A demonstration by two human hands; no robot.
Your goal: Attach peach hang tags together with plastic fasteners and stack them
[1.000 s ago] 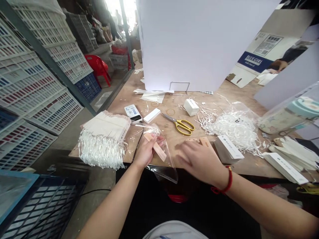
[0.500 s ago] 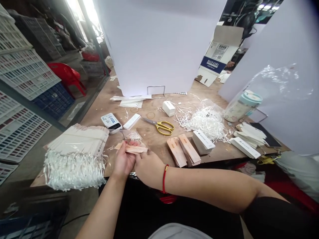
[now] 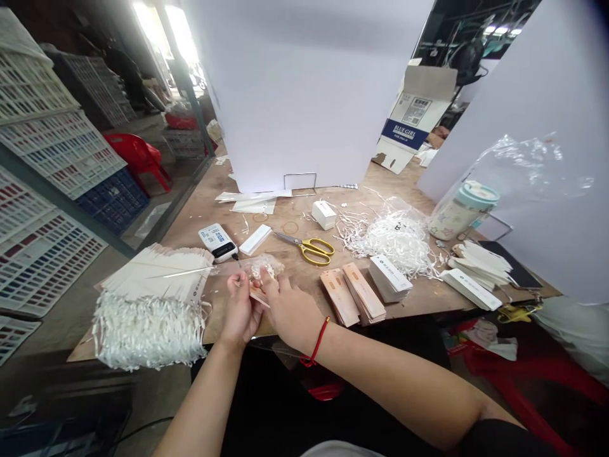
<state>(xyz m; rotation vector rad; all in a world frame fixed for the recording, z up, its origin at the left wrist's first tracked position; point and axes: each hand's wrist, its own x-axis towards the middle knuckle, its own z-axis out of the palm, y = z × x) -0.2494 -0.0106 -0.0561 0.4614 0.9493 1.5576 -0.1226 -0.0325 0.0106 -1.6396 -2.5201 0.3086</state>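
Note:
My left hand (image 3: 242,314) is closed on an orange-pink paper hang tag (image 3: 258,294), which is partly hidden by my right hand. My right hand (image 3: 289,308) reaches across it, fingers stretched out toward a small clear plastic bag (image 3: 266,263) of tiny pieces too small to name. Its thumb is hidden. To the left lies a wide stack of white tags (image 3: 164,273) with a dense fringe of white strings (image 3: 150,330) hanging toward me. Two piles of orange-pink tags (image 3: 339,297) (image 3: 364,292) lie right of my hands, beside a stack of white tags (image 3: 390,278).
Yellow-handled scissors (image 3: 316,251), a white device with a dark display (image 3: 217,242) and a small white block of cards (image 3: 324,215) lie beyond my hands. Loose white strings (image 3: 397,238), a lidded tumbler (image 3: 464,209) and a phone (image 3: 516,270) are to the right. White panels (image 3: 304,95) stand behind.
My right hand has moved from the tag's near end up to the plastic bag, its fingers now stretched out. The tag in my left hand has turned and is more hidden. The view has shifted slightly.

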